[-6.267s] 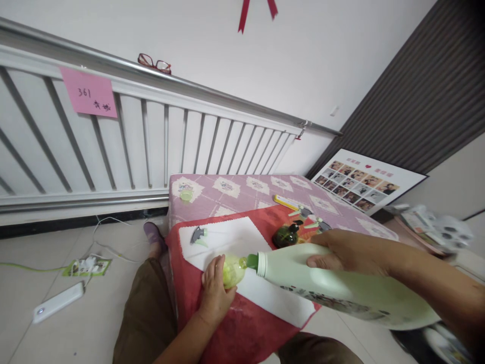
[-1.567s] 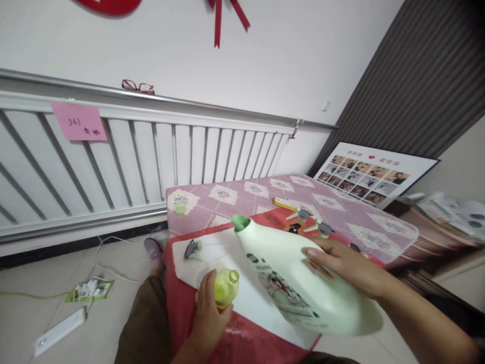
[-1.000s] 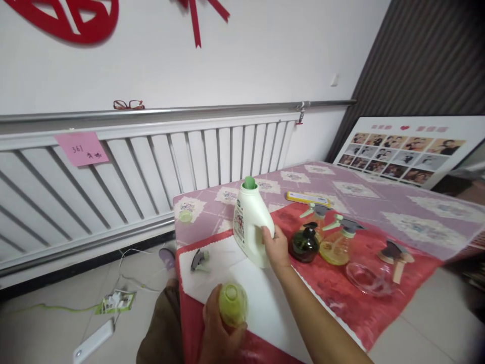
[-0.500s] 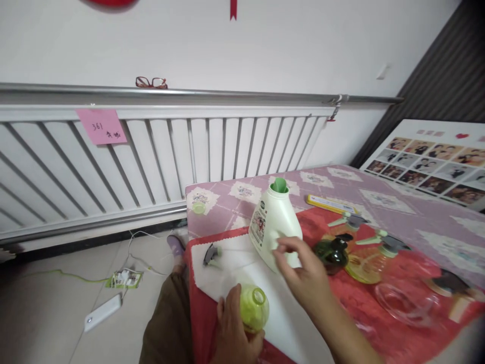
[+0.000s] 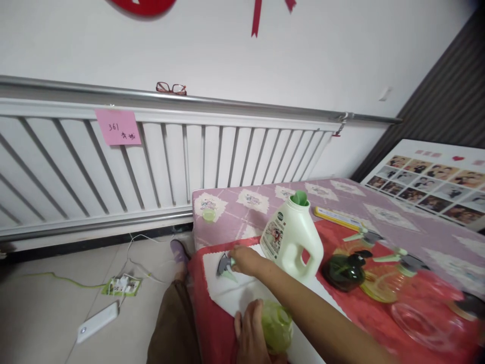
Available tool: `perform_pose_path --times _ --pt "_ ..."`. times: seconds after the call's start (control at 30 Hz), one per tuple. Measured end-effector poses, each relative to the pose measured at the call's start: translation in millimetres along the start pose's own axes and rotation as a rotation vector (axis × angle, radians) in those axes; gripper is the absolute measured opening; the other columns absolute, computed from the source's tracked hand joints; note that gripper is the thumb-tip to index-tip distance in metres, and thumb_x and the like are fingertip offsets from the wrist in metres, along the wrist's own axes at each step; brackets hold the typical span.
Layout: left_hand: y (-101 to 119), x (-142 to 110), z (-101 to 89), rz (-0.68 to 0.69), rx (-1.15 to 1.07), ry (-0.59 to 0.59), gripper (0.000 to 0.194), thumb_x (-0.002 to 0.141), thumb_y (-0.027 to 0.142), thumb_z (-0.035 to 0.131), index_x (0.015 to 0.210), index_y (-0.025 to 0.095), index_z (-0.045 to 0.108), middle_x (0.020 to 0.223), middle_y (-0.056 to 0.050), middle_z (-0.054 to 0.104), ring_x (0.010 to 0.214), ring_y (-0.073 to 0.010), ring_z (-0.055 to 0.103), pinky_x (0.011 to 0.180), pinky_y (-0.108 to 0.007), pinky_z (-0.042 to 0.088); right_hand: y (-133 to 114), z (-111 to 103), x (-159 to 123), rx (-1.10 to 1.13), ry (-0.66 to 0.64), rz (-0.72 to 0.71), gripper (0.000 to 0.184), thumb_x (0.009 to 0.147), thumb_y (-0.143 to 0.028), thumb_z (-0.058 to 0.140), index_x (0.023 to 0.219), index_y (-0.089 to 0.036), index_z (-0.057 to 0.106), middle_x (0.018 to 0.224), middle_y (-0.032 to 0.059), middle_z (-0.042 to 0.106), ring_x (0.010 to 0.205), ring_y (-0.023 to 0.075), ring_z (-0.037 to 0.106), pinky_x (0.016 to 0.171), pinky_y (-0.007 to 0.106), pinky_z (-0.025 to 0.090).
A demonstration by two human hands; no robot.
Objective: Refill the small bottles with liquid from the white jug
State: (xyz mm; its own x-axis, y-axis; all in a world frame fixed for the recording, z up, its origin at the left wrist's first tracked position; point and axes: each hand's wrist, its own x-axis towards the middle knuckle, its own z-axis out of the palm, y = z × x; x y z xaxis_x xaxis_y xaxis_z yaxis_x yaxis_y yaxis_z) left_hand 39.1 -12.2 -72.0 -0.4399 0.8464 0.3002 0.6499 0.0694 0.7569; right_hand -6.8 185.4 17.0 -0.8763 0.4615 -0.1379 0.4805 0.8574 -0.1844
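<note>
My left hand is wrapped round the side of a clear yellow-green bottle without a top, which stands on a white sheet. My right hand reaches across above it, and its fingers are closed on the right end of a grey and pale green trigger spray head lying on the sheet. The right forearm passes in front of the bottle's upper right. Just beyond that arm stands a pale green detergent jug with a handle and a green spout in its uncapped neck.
Right of the jug, on red cloth, stand a dark green pump bottle, yellow spray bottles and a clear pinkish bottle. A small yellow-green cap and a yellow flat box lie farther back. A radiator runs behind.
My right hand has moved left from beside the jug to the spray head and closed on it. My left hand stays on the bottle. The view has shifted slightly.
</note>
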Motion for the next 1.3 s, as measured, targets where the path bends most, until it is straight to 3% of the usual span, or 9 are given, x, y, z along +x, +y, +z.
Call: perform_pose_path --times 0.13,0.27,0.4,0.47,0.57,0.7,0.87,1.03,1.3 --pt "1 0 -0.5 0.006 0.005 -0.023 0.085 0.06 0.014 0.058 0.14 0.015 0.031 0.139 -0.015 0.047 0.132 -0.0333 0.04 0.117 -0.055 0.017 -3 0 2 0.045 0.025 -0.018 0.018 0.083 -0.032 0.064 0.091 -0.016 0.064 0.095 0.0032 0.066 0.084 0.0158 0.062 0.076 0.035 0.051" --pt "1 3 -8.5 0.003 0.014 -0.1 0.08 0.061 0.014 0.056 0.138 0.012 0.035 0.141 -0.016 0.045 0.132 -0.0333 0.039 0.115 -0.055 0.019 -8 -31 -18 0.155 0.189 -0.015 0.023 0.072 -0.017 0.07 0.094 -0.018 0.066 0.091 0.0053 0.067 0.082 0.0174 0.061 0.075 0.029 0.048" --pt "3 6 -21.0 -0.016 -0.001 -0.229 0.079 0.061 0.016 0.055 0.138 0.012 0.034 0.142 -0.016 0.043 0.133 -0.0325 0.037 0.114 -0.055 0.018 -18 -80 -66 0.274 0.421 0.03 0.028 0.081 -0.023 0.061 0.109 -0.021 0.06 0.097 0.0049 0.064 0.086 0.0169 0.06 0.08 0.03 0.048" --pt "5 7 -25.9 -0.026 -0.005 -0.239 0.08 0.062 0.016 0.054 0.138 0.012 0.032 0.143 -0.016 0.043 0.135 -0.0313 0.036 0.115 -0.055 0.016 -23 -99 -97 0.322 0.538 0.083 0.029 0.085 -0.03 0.055 0.113 -0.023 0.057 0.101 0.0054 0.063 0.086 0.0177 0.059 0.078 0.032 0.048" --pt "9 6 -29.8 -0.021 -0.009 -0.21 0.079 0.064 0.017 0.053 0.139 0.011 0.028 0.142 -0.017 0.043 0.135 -0.0297 0.035 0.115 -0.053 0.015 -32 -112 -145 0.634 0.784 0.143 0.033 0.084 -0.035 0.058 0.115 -0.026 0.057 0.105 0.0045 0.064 0.087 0.018 0.061 0.077 0.033 0.05" --pt "11 5 -31.8 0.005 -0.004 -0.182 0.079 0.067 0.019 0.053 0.14 0.012 0.024 0.143 -0.016 0.042 0.135 -0.0283 0.034 0.115 -0.053 0.015 -45 -99 -187 0.956 0.976 0.22 0.035 0.077 -0.033 0.068 0.111 -0.028 0.063 0.106 0.0033 0.069 0.093 0.0211 0.063 0.081 0.036 0.052" --pt "14 5 -34.3 0.0 0.016 -0.176 0.079 0.067 0.019 0.055 0.14 0.016 0.025 0.144 -0.014 0.04 0.136 -0.0274 0.033 0.115 -0.05 0.017 -53 -68 -197 1.085 1.084 0.283 0.033 0.076 -0.031 0.069 0.109 -0.03 0.065 0.111 0.0035 0.07 0.1 0.0221 0.063 0.086 0.038 0.051" --pt "14 5 -33.6 0.018 0.023 -0.161 0.079 0.068 0.019 0.055 0.14 0.015 0.025 0.143 -0.015 0.041 0.135 -0.0275 0.034 0.114 -0.051 0.019 -58 -48 -191 1.114 1.093 0.291 0.03 0.077 -0.034 0.067 0.106 -0.028 0.066 0.11 0.0041 0.07 0.103 0.0229 0.063 0.091 0.04 0.049" --pt "11 4 -32.5 0.069 0.027 -0.111 0.076 0.069 0.021 0.054 0.139 0.014 0.026 0.14 -0.014 0.044 0.133 -0.027 0.036 0.113 -0.05 0.022 -67 -10 -192 1.164 0.963 0.398 0.038 0.073 -0.032 0.068 0.111 -0.027 0.065 0.113 0.0036 0.071 0.102 0.0241 0.065 0.09 0.04 0.052"
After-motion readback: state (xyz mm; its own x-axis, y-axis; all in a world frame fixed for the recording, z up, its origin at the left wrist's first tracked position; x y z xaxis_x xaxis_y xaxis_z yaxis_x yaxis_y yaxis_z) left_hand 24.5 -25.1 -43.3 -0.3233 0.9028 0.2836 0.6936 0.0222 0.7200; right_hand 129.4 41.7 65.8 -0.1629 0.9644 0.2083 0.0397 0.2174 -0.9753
